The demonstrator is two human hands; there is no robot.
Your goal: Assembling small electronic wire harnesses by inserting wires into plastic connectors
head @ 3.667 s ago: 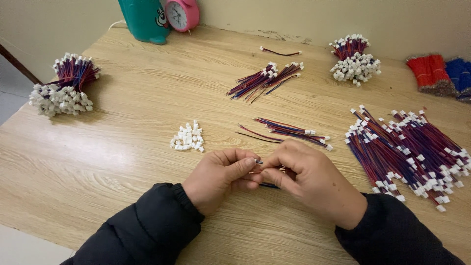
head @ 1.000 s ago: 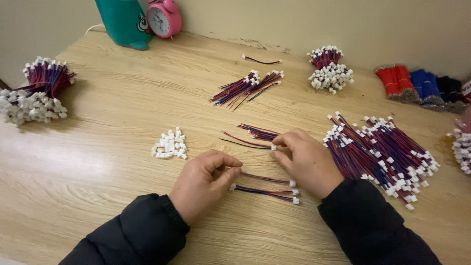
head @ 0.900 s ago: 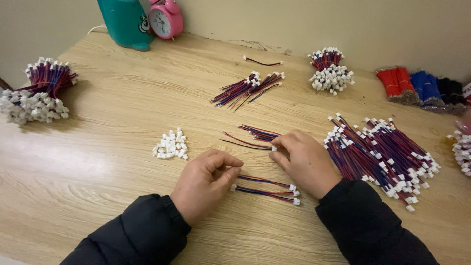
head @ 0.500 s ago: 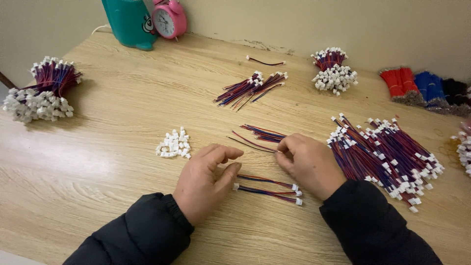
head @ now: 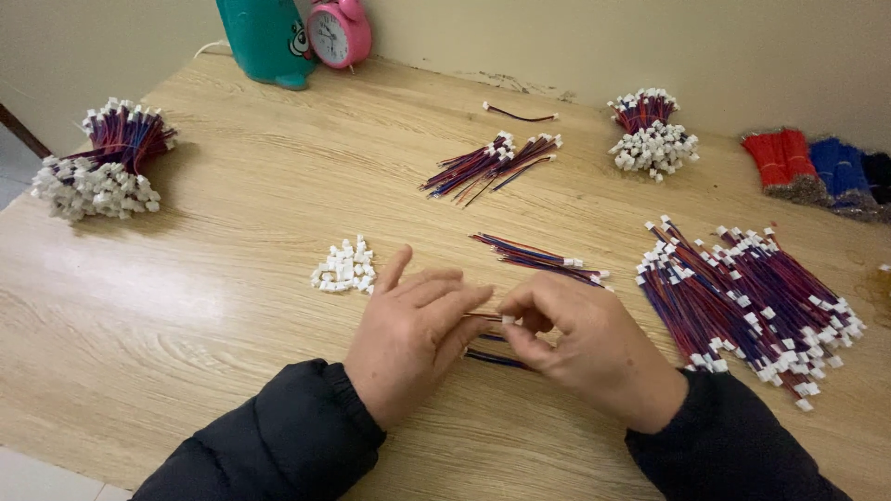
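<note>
Red-and-blue wire lead [head: 483,317] sits pinched in your right hand [head: 580,348], its grip clenched on the white connector end [head: 508,319] for control. Your left hand [head: 413,339] lies released, fingers steadying the lead; loose white connector housings [head: 345,266] wait near on the bench [head: 186,278].

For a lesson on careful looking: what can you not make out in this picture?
Head view:
- Wire between left hand and right hand: fingers cover most of it.
- Wires beneath the hands: mostly hidden.
- Teal container and pink alarm clock: tops cut off.
- Dark bundle: cut off at right edge.
</note>
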